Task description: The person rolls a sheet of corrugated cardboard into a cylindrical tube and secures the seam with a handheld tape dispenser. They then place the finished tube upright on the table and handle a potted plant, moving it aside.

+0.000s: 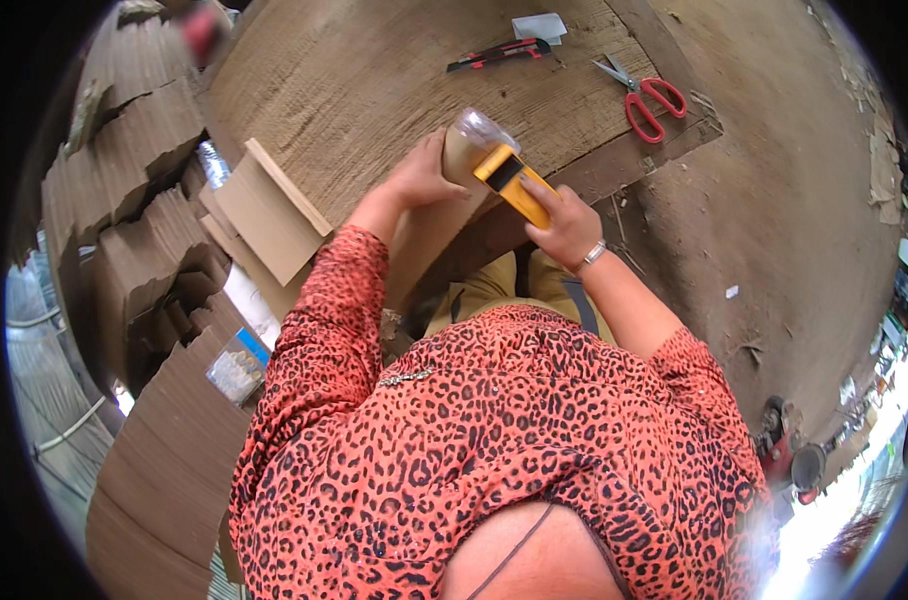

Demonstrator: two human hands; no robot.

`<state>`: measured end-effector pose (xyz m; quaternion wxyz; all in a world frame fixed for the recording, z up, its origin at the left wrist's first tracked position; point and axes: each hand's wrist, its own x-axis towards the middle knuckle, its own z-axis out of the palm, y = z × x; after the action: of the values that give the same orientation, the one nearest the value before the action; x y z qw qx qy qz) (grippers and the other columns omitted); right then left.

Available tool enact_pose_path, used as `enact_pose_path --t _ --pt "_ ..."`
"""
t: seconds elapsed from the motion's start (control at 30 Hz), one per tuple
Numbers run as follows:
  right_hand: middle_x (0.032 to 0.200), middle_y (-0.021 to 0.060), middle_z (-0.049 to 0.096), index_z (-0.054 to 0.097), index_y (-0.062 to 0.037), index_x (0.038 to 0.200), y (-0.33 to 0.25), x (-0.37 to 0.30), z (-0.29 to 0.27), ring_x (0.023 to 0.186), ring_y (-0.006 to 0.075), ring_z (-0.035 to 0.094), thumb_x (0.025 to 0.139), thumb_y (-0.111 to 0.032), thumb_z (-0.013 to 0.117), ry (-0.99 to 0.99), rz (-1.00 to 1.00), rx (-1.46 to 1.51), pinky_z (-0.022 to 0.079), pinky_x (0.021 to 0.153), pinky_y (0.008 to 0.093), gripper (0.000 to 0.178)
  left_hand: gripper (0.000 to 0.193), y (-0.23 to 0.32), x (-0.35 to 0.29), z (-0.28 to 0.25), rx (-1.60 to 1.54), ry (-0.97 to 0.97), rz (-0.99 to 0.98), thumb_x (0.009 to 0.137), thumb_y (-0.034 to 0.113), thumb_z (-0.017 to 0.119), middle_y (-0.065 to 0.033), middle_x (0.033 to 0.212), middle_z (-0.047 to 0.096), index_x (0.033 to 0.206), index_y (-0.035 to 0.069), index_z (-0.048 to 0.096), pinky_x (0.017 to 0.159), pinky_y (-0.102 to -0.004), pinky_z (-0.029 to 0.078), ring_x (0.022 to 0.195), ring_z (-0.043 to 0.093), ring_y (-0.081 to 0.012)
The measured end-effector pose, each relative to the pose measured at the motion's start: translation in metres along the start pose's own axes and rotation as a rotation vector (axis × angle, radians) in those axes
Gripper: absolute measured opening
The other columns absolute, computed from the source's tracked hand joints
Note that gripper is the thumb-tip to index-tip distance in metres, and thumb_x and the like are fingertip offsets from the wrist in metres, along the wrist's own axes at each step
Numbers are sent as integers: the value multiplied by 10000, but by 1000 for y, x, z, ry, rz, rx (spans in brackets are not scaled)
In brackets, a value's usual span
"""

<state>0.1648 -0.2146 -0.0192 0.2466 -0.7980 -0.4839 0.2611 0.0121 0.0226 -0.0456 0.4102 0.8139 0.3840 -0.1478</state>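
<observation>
My right hand (564, 222) is closed around a yellow tape dispenser (527, 200) with a dark patch on its side. A shiny, clear roll, apparently packing tape (486, 128), shows at the dispenser's far end. My left hand (421, 178) grips a tan piece of cardboard (434, 228) from its left side, thumb across its face. The cardboard stands at the table's near edge and runs down toward my lap. Dispenser and cardboard meet or overlap at the cardboard's top; whether they touch, I cannot tell.
On the wooden table (344, 90) lie a red-and-black utility knife (499, 54), a white slip of paper (539, 28) and red-handled scissors (646, 98). Folded cardboard stacks (149, 240) crowd the left. A flat cardboard piece (266, 215) leans at the table's left edge. Bare floor (764, 200) extends right.
</observation>
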Motion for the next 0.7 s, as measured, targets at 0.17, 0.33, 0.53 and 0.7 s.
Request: enact_pose_path --t 0.17,0.33,0.53,0.7 --pt "884 123 590 544 -318 1309 -55 45 -1 752 323 643 719 -318 707 -47 42 1 538 659 420 612 1099 11 6 23 352 348 -126 584 503 830 -164 1416 420 1457 112 290 1039 -476 369 1277 437 -348" --pt "825 92 572 579 -312 1282 -67 -4 -40 695 288 635 718 -329 711 -77 -15 -67 533 606 398 579 1099 11 -3 26 418 398 -219 559 511 837 -125 1436 389 1450 148 308 1045 -467 361 1322 382 -315" --pt "775 70 520 589 -316 1277 -26 -71 -86 653 251 604 698 -304 727 -105 -14 -154 519 566 360 596 1094 33 -10 13 390 311 -244 554 532 824 -144 1441 399 1449 134 337 1087 -418 349 1330 390 -325" --pt "815 83 544 563 -347 1294 0 -51 -36 708 269 620 702 -312 723 -151 69 -176 525 603 383 614 1125 16 9 -22 225 137 -183 510 400 885 -169 1419 422 1446 96 340 1107 -401 334 1327 395 -333"
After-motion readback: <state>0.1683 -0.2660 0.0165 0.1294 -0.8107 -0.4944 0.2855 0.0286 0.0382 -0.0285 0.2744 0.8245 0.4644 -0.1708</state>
